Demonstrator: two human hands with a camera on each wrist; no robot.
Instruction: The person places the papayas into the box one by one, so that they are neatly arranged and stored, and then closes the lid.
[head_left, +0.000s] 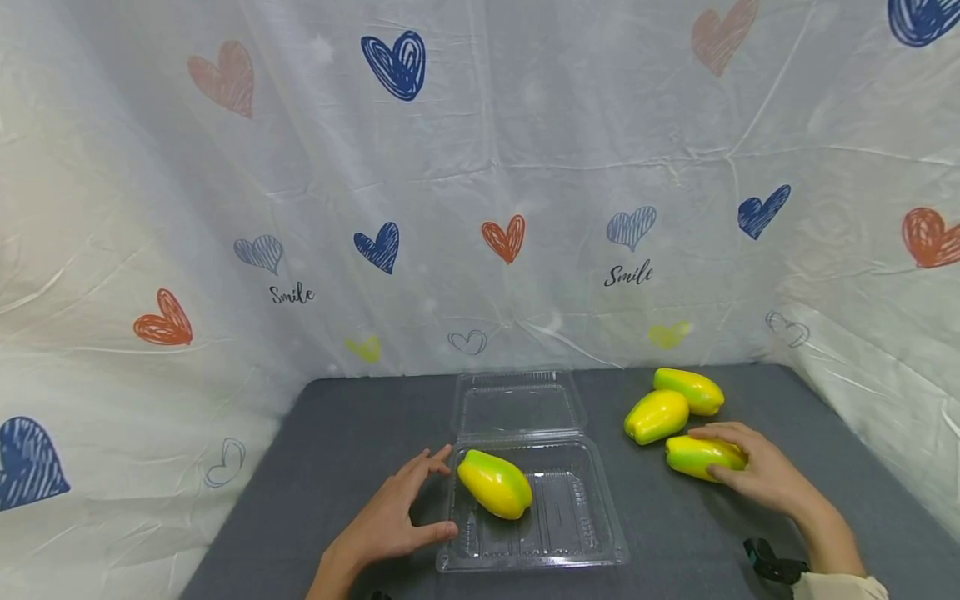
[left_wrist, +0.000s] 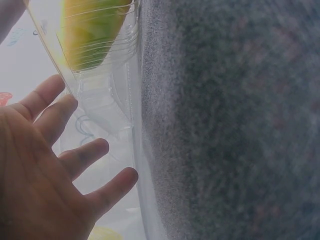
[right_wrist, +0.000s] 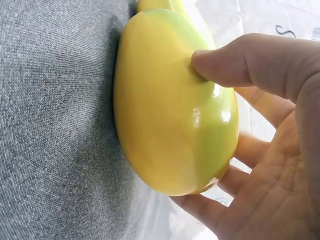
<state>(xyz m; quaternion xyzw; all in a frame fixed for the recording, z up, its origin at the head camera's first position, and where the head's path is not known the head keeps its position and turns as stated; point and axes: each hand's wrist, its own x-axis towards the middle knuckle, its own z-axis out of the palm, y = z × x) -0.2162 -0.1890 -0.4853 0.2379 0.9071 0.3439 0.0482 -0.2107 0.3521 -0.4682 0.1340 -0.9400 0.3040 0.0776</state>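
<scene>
Yellow and green, one fruit (head_left: 693,458) sits toward the worktop's (head_left: 337,433) right edge, the right hand (head_left: 776,475) grasping it between thumb and fingers. Its glossy skin looks slippery, so a fuller wrap suits; lifting straight up should spare the two other fruits (head_left: 657,417) beyond. The left hand (head_left: 390,517), spread and holding nothing, could steady the box's (head_left: 558,537) left rim.

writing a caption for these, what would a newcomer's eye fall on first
Probably the glossy yellow-green fruit, vivid against the dark gray cloth: one lies in the open clear plastic box, three more to its right. Next, the right hand gripping the nearest of those three, and the spread left hand at the box's left edge. Behind, colored hearts dot the pale curtain.
</scene>
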